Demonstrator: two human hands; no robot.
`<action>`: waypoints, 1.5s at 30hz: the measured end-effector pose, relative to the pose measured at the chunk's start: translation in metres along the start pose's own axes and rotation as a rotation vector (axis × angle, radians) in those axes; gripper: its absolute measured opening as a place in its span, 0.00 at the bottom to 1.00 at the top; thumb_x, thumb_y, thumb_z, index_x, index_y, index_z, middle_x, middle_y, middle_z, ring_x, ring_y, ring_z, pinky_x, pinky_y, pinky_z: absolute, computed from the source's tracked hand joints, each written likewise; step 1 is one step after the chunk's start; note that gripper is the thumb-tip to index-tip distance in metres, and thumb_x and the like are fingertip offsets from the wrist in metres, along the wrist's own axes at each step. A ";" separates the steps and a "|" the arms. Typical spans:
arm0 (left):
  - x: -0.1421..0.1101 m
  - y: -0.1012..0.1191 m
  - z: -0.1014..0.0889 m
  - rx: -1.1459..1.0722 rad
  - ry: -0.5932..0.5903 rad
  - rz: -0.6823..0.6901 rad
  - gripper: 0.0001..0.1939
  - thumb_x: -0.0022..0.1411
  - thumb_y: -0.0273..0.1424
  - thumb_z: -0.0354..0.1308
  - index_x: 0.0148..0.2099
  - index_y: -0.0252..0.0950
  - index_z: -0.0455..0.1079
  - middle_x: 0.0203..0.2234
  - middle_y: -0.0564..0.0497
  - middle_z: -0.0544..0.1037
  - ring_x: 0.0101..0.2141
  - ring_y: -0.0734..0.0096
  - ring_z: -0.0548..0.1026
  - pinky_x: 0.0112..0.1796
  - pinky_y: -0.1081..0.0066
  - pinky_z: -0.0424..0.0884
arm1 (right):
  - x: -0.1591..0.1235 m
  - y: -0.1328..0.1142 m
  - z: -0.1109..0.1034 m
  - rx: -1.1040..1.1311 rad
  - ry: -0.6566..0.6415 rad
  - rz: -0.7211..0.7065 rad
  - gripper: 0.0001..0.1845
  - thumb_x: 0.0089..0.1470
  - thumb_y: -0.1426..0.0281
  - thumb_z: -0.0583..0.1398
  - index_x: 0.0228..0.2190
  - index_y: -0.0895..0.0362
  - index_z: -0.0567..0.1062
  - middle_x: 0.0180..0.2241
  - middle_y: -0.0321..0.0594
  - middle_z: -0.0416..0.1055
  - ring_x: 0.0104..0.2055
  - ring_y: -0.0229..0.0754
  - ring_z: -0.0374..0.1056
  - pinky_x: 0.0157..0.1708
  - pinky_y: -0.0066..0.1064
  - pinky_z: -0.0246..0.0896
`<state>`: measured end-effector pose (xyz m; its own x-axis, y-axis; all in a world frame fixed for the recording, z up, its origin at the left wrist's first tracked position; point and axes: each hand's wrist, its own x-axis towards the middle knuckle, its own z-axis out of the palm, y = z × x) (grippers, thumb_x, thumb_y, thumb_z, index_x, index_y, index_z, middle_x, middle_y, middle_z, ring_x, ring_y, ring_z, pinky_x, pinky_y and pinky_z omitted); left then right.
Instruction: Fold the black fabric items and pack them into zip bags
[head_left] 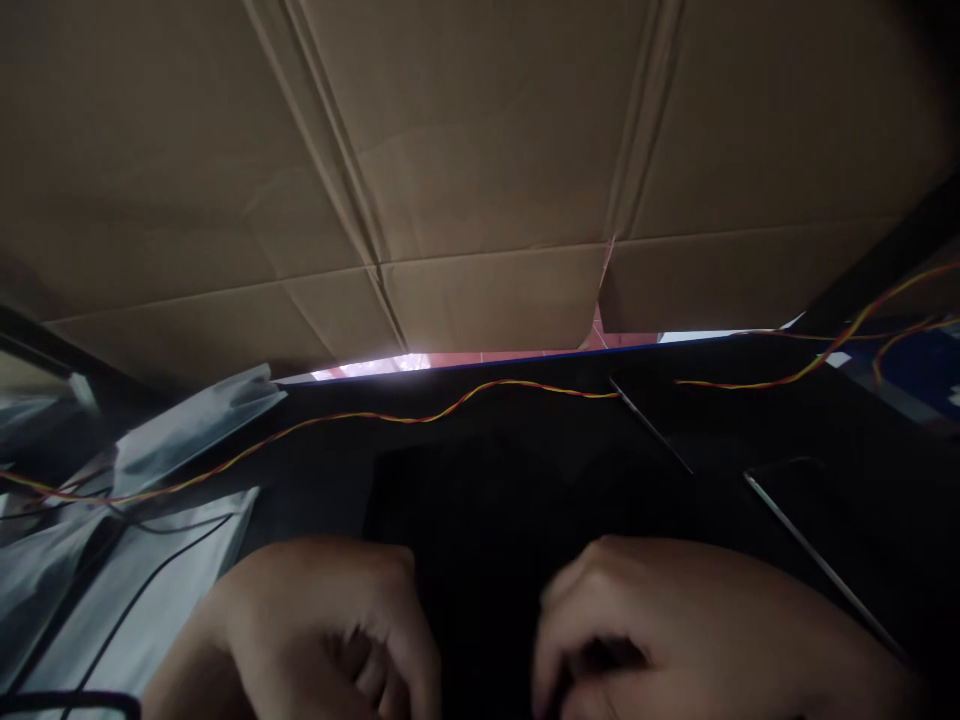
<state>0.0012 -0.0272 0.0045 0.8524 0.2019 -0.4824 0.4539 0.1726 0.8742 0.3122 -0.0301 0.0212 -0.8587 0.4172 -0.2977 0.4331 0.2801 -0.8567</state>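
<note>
At the lower left is my left hand (pixel 322 620), bent at the knuckles with its fingers curled inward. Whatever those fingers may hold is hidden in shadow. My right hand (pixel 660 620) sits to its right, apart from it, also with curled fingers and a dark hollow under the knuckles; any thing in it cannot be made out. Both are low over a black surface (pixel 315 460). A darker black patch (pixel 480 520), perhaps cloth, spreads between and beyond them; its edges are hard to see.
Two thin dark slabs with shiny edges, a farther one (pixel 660 410) and a nearer one (pixel 814 500), lie at right. A twisted red-yellow wire (pixel 435 415) crosses the back. Translucent plastic bags (pixel 195 425) and dark cables lie at left. Brown cardboard (pixel 487 150) stands behind.
</note>
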 end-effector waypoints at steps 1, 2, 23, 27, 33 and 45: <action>0.002 0.004 -0.003 -0.014 -0.007 -0.041 0.19 0.60 0.42 0.67 0.46 0.32 0.85 0.28 0.40 0.85 0.23 0.67 0.79 0.22 0.77 0.73 | -0.001 -0.003 -0.003 -0.011 0.081 0.022 0.08 0.59 0.67 0.68 0.41 0.50 0.85 0.38 0.32 0.81 0.36 0.37 0.74 0.34 0.26 0.62; 0.004 0.008 -0.007 -0.021 0.002 -0.091 0.18 0.63 0.42 0.66 0.46 0.33 0.85 0.28 0.41 0.85 0.22 0.69 0.78 0.22 0.78 0.71 | -0.001 -0.004 -0.005 -0.041 0.152 0.058 0.08 0.59 0.67 0.68 0.42 0.49 0.85 0.39 0.32 0.81 0.37 0.37 0.74 0.34 0.26 0.61; 0.011 0.003 -0.053 0.837 1.008 -0.070 0.09 0.69 0.38 0.63 0.38 0.40 0.77 0.29 0.53 0.78 0.28 0.69 0.74 0.29 0.70 0.64 | 0.019 0.039 -0.022 -0.477 0.514 0.017 0.13 0.70 0.71 0.63 0.50 0.48 0.86 0.44 0.38 0.80 0.45 0.45 0.76 0.49 0.40 0.69; 0.008 -0.006 -0.058 0.901 0.999 -0.090 0.07 0.69 0.37 0.62 0.38 0.41 0.76 0.33 0.52 0.79 0.31 0.66 0.76 0.31 0.69 0.66 | 0.025 0.050 -0.022 -0.391 0.576 0.002 0.13 0.70 0.69 0.63 0.52 0.46 0.84 0.47 0.36 0.78 0.43 0.41 0.77 0.44 0.35 0.73; 0.013 -0.017 -0.063 0.997 1.051 -0.054 0.15 0.75 0.38 0.53 0.57 0.43 0.75 0.54 0.46 0.76 0.45 0.59 0.80 0.47 0.60 0.74 | 0.046 0.065 -0.015 -0.456 0.891 -0.011 0.24 0.71 0.71 0.59 0.66 0.48 0.72 0.62 0.44 0.73 0.62 0.53 0.71 0.61 0.52 0.70; -0.025 0.021 -0.040 0.680 0.658 0.037 0.05 0.67 0.36 0.66 0.42 0.43 0.80 0.38 0.53 0.82 0.40 0.67 0.79 0.42 0.70 0.73 | 0.007 0.030 -0.031 -0.373 0.533 0.045 0.09 0.56 0.66 0.72 0.30 0.52 0.78 0.41 0.37 0.72 0.48 0.46 0.68 0.45 0.37 0.67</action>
<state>-0.0208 0.0101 0.0323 0.6458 0.7349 -0.2069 0.6603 -0.4016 0.6346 0.3280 0.0076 0.0064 -0.6256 0.7801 0.0021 0.6134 0.4936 -0.6165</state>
